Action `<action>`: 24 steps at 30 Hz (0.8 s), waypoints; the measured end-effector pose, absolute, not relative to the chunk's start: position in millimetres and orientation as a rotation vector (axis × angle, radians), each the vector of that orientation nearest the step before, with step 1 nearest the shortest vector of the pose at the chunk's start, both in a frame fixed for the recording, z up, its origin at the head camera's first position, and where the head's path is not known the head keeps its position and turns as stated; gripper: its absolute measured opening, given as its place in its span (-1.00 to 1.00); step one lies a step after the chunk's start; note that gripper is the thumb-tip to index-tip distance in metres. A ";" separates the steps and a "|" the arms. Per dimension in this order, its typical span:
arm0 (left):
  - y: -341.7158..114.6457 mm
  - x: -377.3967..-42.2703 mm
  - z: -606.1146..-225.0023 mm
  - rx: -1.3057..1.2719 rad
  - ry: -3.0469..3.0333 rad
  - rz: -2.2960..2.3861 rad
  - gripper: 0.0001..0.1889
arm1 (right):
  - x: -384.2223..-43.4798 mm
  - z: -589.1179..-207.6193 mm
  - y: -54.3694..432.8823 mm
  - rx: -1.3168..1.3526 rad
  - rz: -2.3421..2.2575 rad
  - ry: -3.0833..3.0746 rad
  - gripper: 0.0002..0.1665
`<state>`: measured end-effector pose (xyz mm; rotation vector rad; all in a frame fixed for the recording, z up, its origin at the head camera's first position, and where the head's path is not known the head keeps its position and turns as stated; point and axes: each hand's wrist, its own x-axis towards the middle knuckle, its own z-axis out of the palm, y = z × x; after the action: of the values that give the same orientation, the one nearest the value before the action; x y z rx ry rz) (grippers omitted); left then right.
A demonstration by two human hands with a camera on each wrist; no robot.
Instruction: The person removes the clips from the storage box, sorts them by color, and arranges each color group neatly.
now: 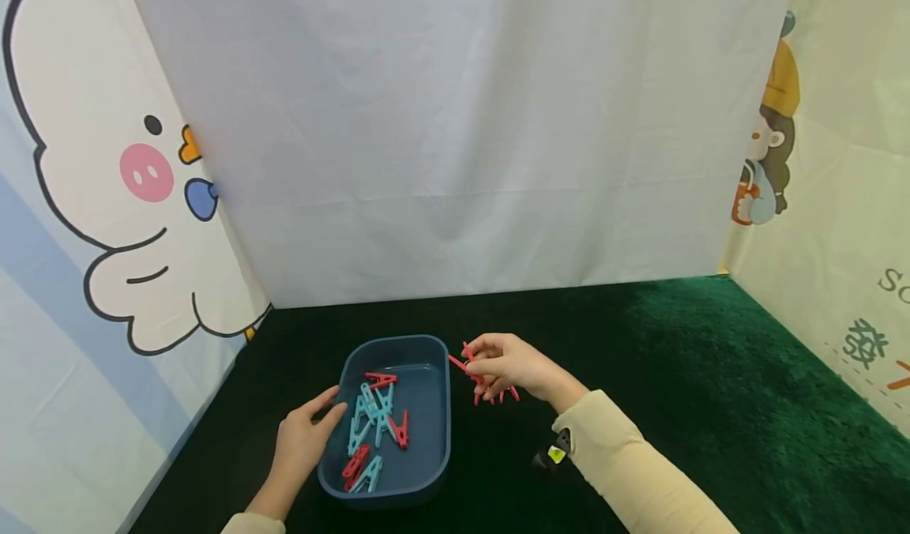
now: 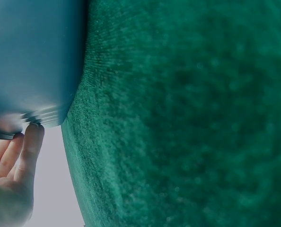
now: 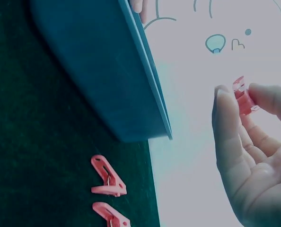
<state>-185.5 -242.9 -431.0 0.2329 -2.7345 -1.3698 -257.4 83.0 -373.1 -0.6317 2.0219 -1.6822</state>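
Note:
My right hand (image 1: 508, 364) pinches a red clothespin (image 3: 245, 100) between thumb and fingertips, just past the right rim of a blue plastic bin (image 1: 426, 471). Below this hand, more red clothespins (image 3: 107, 177) lie on the green cloth, partly covered by the hand in the head view. My left hand (image 1: 302, 439) holds the bin's left side, its thumb over the rim and its fingers against the outer wall. Inside the bin, several light blue clothespins (image 1: 360, 431) and a few red ones (image 1: 400, 431) lie loosely, mostly towards the left.
Dark green plush cloth (image 1: 675, 376) covers the table. A white curtain (image 1: 455, 163) hangs behind it, with printed cartoon panels on the left (image 1: 85, 123) and right (image 1: 839, 202). A small black object with a yellow-green patch (image 1: 557, 454) shows by the right sleeve.

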 end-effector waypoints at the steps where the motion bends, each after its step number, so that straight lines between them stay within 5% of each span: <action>1: -243.1 -185.5 -431.2 0.232 -2.735 -1.367 -0.48 | -257.6 -373.3 84.1 -0.631 -1.683 2.031 -0.59; 24: -242.3 -184.4 -429.9 0.220 -2.743 -1.342 -0.46 | -263.8 -383.4 111.7 -0.459 -1.699 2.150 -0.63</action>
<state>-184.4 -242.3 -429.9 0.2196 -2.7429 -1.3421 -263.8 111.7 -383.4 -0.4593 2.1502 -1.6990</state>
